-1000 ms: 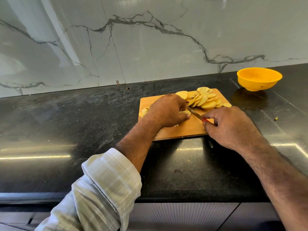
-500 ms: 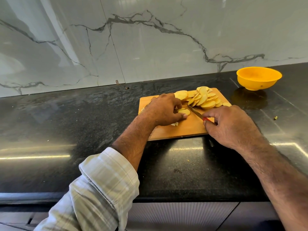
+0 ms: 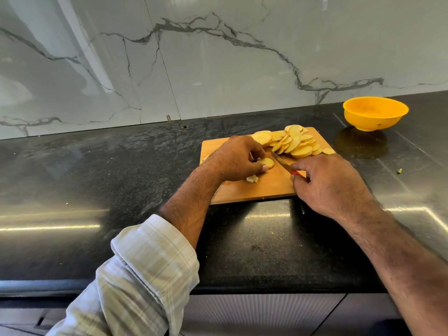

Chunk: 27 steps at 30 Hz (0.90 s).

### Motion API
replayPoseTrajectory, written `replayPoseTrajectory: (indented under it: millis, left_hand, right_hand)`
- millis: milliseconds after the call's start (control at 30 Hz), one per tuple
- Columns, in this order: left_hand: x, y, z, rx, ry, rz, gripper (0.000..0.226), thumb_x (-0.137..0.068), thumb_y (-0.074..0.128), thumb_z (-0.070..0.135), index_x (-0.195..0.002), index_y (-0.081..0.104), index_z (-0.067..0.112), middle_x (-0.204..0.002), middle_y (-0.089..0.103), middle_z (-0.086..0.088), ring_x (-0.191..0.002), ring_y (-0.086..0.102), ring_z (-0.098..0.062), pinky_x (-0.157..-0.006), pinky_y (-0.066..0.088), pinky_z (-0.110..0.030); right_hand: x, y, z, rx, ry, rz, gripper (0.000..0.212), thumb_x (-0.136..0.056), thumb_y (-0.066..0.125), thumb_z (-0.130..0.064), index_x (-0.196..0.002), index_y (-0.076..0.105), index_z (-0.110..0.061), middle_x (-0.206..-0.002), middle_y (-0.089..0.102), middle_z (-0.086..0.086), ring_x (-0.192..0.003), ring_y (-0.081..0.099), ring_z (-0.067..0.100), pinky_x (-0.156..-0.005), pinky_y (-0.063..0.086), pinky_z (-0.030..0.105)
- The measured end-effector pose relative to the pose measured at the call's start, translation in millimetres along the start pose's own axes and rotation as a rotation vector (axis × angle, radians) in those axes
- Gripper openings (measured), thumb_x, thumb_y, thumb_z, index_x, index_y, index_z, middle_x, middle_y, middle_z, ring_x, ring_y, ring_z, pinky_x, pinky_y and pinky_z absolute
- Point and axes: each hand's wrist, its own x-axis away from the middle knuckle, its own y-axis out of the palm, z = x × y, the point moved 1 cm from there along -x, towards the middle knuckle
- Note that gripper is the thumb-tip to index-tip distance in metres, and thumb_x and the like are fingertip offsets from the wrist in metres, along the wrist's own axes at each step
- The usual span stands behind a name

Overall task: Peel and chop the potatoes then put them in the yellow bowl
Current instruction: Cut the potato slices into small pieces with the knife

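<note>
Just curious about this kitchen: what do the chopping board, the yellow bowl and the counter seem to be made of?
Chopping board: looks like wood, matte tan with faint grain. Yellow bowl: probably plastic, smooth even colour with a soft sheen. Counter: likely polished dark stone, speckled and mirror-glossy.

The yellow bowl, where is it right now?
In the head view the yellow bowl sits on the dark counter at the far right, near the marble wall, beyond the cutting board with its potato slices.
</note>
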Motion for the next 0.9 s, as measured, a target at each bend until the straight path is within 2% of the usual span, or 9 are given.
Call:
replayPoseTrajectory:
  millis: [100, 167, 300, 433, 600, 700, 900]
  left_hand:
    - [-1.1, 1.1, -0.7, 0.017, 0.006, 0.012, 0.030, -0.095, 0.078, 0.035, -0.120, 0.077, 0.019, -0.118, 0.066, 0.006, -0.103, 0.062, -0.010, -0.085, 0.053, -0.025]
    - [-1.8, 2.3, -1.0, 0.014, 0.006, 0.011, 0.029, -0.095, 0.078, 0.034, -0.119, 0.078, 0.018, -0.119, 0.066, 0.005, -0.104, 0.062, -0.011, -0.086, 0.054, -0.024]
    - [-3.3, 2.1, -1.5, 0.017, 0.014, 0.011, 0.027, -0.094, 0.079, 0.033, -0.117, 0.078, 0.019, -0.116, 0.067, 0.008, -0.101, 0.062, -0.008, -0.082, 0.050, -0.019]
    - [-4.1, 0.7, -0.2, 0.025, 0.006, 0.008, 0.022, -0.094, 0.080, 0.029, -0.113, 0.080, 0.019, -0.111, 0.069, 0.008, -0.099, 0.064, -0.009, -0.081, 0.053, -0.019]
    - [-5.4, 0.8, 1.2, 0.016, -0.004, 0.001, 0.020, -0.094, 0.080, 0.027, -0.112, 0.081, 0.018, -0.111, 0.070, 0.007, -0.099, 0.064, -0.011, -0.078, 0.050, -0.018]
    - [-5.9, 1.1, 2.1, 0.010, -0.006, -0.003, 0.020, -0.095, 0.079, 0.027, -0.112, 0.081, 0.018, -0.111, 0.070, 0.006, -0.100, 0.064, -0.012, -0.077, 0.050, -0.017]
    - [-6.5, 0.5, 1.3, 0.019, -0.005, -0.012, 0.019, -0.094, 0.080, 0.027, -0.111, 0.081, 0.019, -0.106, 0.070, 0.008, -0.093, 0.062, -0.008, -0.077, 0.050, -0.019]
  right_hand:
    - [1.6, -3.1, -1.8, -0.007, 0.013, 0.008, 0.030, -0.096, 0.063, -0.044, -0.124, 0.073, -0.037, -0.093, 0.068, -0.010, -0.083, 0.061, 0.012, -0.072, 0.059, 0.032]
    - [3.8, -6.5, -5.2, 0.012, 0.011, 0.014, 0.028, -0.097, 0.062, -0.042, -0.122, 0.074, -0.035, -0.091, 0.070, -0.010, -0.080, 0.061, 0.011, -0.070, 0.059, 0.031]
    - [11.4, -10.2, -13.4, 0.111, -0.008, -0.041, 0.028, -0.100, 0.057, -0.044, -0.121, 0.072, -0.034, -0.084, 0.067, -0.012, -0.075, 0.059, 0.008, -0.068, 0.061, 0.033]
    - [20.3, -9.4, -20.5, 0.182, 0.002, -0.091, 0.034, -0.102, 0.051, -0.048, -0.130, 0.067, -0.036, -0.095, 0.068, -0.008, -0.079, 0.059, 0.010, -0.072, 0.062, 0.037]
    - [20.1, -10.0, -27.4, 0.251, -0.014, -0.163, 0.031, -0.102, 0.048, -0.047, -0.121, 0.068, -0.033, -0.089, 0.063, -0.008, -0.078, 0.058, 0.010, -0.072, 0.061, 0.036]
    - [19.3, -8.7, -32.7, 0.253, -0.003, -0.188, 0.031, -0.103, 0.048, -0.047, -0.123, 0.067, -0.033, -0.091, 0.064, -0.007, -0.079, 0.058, 0.011, -0.073, 0.060, 0.035]
    - [22.5, -7.7, -42.1, 0.332, 0.016, -0.187, 0.025, -0.103, 0.047, -0.044, -0.118, 0.065, -0.033, -0.085, 0.055, -0.006, -0.073, 0.048, 0.011, -0.060, 0.041, 0.031]
